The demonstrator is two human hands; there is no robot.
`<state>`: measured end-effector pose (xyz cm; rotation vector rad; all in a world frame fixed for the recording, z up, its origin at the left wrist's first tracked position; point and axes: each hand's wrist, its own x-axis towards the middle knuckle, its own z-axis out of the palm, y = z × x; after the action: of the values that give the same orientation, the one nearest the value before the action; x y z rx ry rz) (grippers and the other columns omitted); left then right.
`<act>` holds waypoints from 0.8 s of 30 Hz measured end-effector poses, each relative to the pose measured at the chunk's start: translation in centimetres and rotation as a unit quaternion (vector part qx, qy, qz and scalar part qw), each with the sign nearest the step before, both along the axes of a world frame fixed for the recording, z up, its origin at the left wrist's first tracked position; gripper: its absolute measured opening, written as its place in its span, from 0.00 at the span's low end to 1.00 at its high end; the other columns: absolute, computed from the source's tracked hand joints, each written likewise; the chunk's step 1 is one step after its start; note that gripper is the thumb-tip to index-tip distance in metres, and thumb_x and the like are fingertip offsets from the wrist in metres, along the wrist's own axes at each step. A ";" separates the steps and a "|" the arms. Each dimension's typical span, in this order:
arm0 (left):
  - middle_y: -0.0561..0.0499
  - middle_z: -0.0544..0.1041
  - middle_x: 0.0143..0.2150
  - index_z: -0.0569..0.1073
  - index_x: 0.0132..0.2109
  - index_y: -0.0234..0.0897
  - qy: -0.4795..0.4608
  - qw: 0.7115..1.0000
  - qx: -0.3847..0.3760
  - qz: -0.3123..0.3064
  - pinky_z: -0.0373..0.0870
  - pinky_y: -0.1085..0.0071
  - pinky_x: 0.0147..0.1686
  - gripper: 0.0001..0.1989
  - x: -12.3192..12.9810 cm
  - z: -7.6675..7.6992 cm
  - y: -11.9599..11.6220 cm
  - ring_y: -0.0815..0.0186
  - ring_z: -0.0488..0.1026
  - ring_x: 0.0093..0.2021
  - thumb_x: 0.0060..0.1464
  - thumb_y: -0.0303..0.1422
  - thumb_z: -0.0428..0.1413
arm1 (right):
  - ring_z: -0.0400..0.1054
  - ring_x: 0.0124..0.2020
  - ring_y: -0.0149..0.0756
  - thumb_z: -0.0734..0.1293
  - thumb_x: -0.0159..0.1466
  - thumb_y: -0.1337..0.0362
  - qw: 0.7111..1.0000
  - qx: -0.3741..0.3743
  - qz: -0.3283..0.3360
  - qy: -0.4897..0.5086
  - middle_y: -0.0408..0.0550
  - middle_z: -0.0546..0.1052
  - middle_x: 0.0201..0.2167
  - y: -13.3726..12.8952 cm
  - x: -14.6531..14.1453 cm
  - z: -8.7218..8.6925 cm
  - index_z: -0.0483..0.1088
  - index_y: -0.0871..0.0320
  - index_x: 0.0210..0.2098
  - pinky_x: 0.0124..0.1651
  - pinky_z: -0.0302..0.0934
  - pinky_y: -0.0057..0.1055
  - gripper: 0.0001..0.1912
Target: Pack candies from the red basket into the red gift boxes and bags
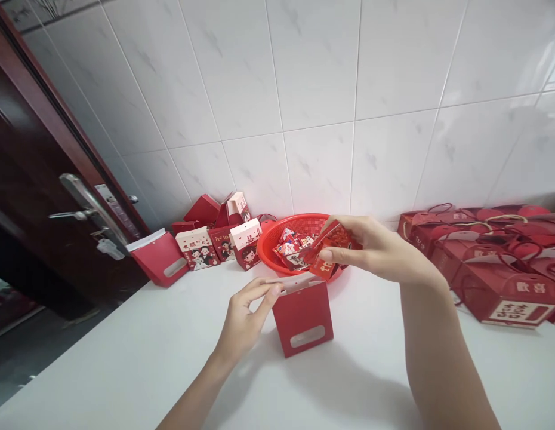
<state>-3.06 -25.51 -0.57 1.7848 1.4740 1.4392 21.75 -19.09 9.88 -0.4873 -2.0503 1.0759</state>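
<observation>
With the left hand (242, 312), the nearer, pinching the rim of the red box (301, 316), upright on the table (170, 346) just to that hand's right, long axis vertical. With the right hand (385, 249), gripping packets (323, 269) above the box's open mouth.

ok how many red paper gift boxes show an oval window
2: the open box that the left hand holds by its top edge, and the leftmost box, nearest the door. Others may be hidden among the piled boxes farther back.
</observation>
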 end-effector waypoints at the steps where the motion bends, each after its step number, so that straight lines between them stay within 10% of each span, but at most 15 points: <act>1: 0.47 0.82 0.40 0.85 0.37 0.44 -0.017 1.000 -0.008 0.004 0.75 0.63 0.46 0.12 0.2 0.0 0.4 0.55 0.77 0.44 0.57 0.44 0.59 | 0.67 0.29 0.31 0.70 0.63 0.63 1.000 0.017 -0.008 -0.023 0.42 0.76 0.31 -0.1 0.0 0.0 0.74 0.57 0.34 0.30 0.60 0.25 0.04; 10: 0.47 0.81 0.48 0.79 0.55 0.43 -0.068 0.987 -0.120 -0.085 0.76 0.61 0.44 0.26 0.4 0.7 1.8 0.59 0.77 0.38 0.48 0.39 0.67 | 0.57 0.22 0.28 0.69 0.62 0.66 0.987 0.077 -0.039 -0.138 0.37 0.68 0.22 0.4 -1.1 -1.0 0.64 0.55 0.26 0.23 0.47 0.27 0.10; 24: 0.47 0.80 0.41 0.78 0.58 0.37 -0.068 0.981 -0.148 -0.109 0.73 0.62 0.45 0.29 0.4 1.2 1.6 0.63 0.73 0.37 0.47 0.40 0.66 | 0.57 0.23 0.28 0.65 0.64 0.66 0.970 0.105 -0.073 -0.208 0.37 0.66 0.23 0.6 -3.4 -1.5 0.60 0.55 0.29 0.27 0.45 0.29 0.09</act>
<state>-2.70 -23.92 0.64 1.5770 1.3001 1.1420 18.35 -18.50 8.43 -0.7913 -2.4137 0.6986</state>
